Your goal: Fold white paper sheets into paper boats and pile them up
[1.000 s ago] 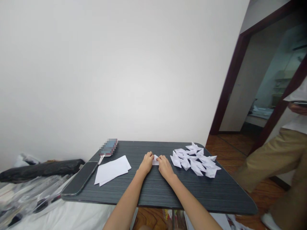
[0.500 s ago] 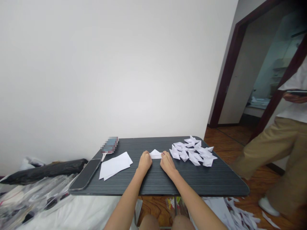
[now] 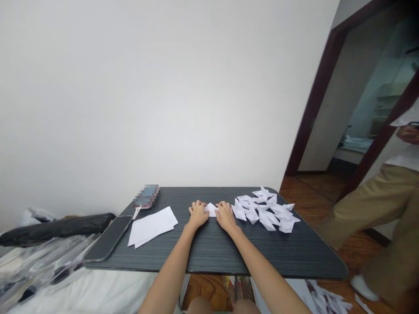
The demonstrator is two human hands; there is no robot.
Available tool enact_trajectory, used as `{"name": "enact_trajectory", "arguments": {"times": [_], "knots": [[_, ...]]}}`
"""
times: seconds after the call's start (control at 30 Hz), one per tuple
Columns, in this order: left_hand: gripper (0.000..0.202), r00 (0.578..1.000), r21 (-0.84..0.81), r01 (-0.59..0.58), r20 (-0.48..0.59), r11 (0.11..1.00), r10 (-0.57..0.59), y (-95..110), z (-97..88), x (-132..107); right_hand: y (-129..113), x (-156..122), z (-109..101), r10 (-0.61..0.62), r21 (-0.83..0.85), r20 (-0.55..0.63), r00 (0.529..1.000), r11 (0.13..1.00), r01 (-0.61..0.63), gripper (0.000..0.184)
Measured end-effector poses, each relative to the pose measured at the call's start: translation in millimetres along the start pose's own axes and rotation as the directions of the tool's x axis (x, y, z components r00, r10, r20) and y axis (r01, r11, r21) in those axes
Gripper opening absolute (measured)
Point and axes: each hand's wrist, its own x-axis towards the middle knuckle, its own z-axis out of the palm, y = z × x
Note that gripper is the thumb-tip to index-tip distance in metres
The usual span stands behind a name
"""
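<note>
A small folded white paper with a pointed top lies on the dark table between my two hands. My left hand rests over its left end, fingers spread and pressed down, thumb on the paper. Over the right end lies my right hand, its fingers likewise apart and flat. Both hands cover the paper's ends. Just right of my right hand is a cluster of folded white paper boats. White paper sheets lie loosely stacked to the left.
A smartphone lies at the left edge of the dark table, near a blurred-out item. A white wall stands behind. At right, a person in tan trousers stands by a doorway. Paper scraps lie on the floor.
My fingers have gone from curled around the paper's ends to spread and pressing on it. The paper now lies flatter. The view has shifted slightly.
</note>
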Motion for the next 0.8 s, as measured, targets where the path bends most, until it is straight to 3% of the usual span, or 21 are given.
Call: {"name": "enact_trajectory", "arguments": {"times": [0.13,0.23,0.37,0.57,0.8], "knots": [[0.023,0.998,-0.110,-0.022,-0.067,0.994,0.014,-0.6,-3.5,-2.8,3.0,4.1,0.8,0.023,0.099,-0.002,1.000,0.995,-0.022,0.013],[0.013,0.985,-0.167,-0.127,-0.139,0.978,0.105,-0.1,-10.7,-4.9,-0.4,5.1,-9.4,0.014,0.164,-0.058,0.998,0.987,-0.005,0.010],[0.010,0.937,-0.129,-0.287,-0.242,0.949,0.251,-1.3,-18.7,-7.8,-5.8,2.8,-27.2,-0.087,0.181,-0.090,0.992,0.978,0.103,0.012],[0.012,0.886,-0.214,-0.464,-0.095,0.860,0.454,-11.4,-19.0,-10.3,5.2,-2.1,-24.3,-0.180,0.202,0.055,0.982,0.965,0.166,0.014],[0.017,0.925,-0.307,-0.378,-0.087,0.873,0.370,-16.0,-14.9,-3.9,17.6,3.1,-10.2,-0.152,0.249,0.094,0.984,0.960,0.125,0.019]]}}
